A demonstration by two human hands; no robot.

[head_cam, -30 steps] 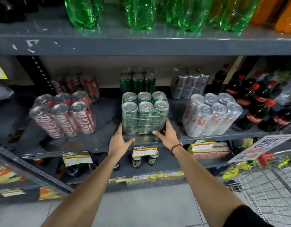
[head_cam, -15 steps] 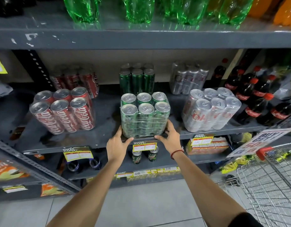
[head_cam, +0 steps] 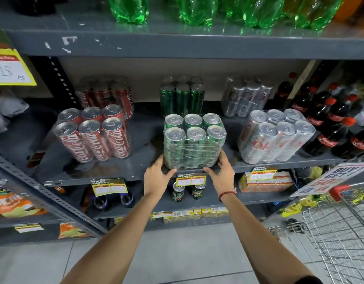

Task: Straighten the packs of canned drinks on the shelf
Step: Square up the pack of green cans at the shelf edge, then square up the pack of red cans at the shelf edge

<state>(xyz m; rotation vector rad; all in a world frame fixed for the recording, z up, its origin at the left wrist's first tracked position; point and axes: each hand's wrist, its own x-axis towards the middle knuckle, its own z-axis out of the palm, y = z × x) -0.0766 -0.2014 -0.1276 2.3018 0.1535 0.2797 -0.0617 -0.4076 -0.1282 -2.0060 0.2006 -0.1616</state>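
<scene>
The fingers (head_cam: 223, 160) of the right hand (head_cam: 223, 173) are spread out and pressed flat on the right bottom corner of the green pack (head_cam: 194, 144). The thumb lies along the front bottom edge. The left hand (head_cam: 156, 177) does the same on the left corner, with its fingers tucked round the side and its thumb along the front. Both hands clamp the pack between them.

A moment ago the pack sat a little further back. Now it is closer to the front lip of the shelf (head_cam: 115, 177), right above the price tag (head_cam: 191, 179). Its front looks square with the shelf edge. So this pack looks nearly straight, I think.

Both arms reach forward and up from the bottom of the view, almost straight, with the wrists bent a little. A red string sits on the right wrist.

The red pack (head_cam: 93, 136) on the left sits turned a bit. The silver pack (head_cam: 277, 136) on the right leans and is turned too. Those two likely need fixing next.
</scene>
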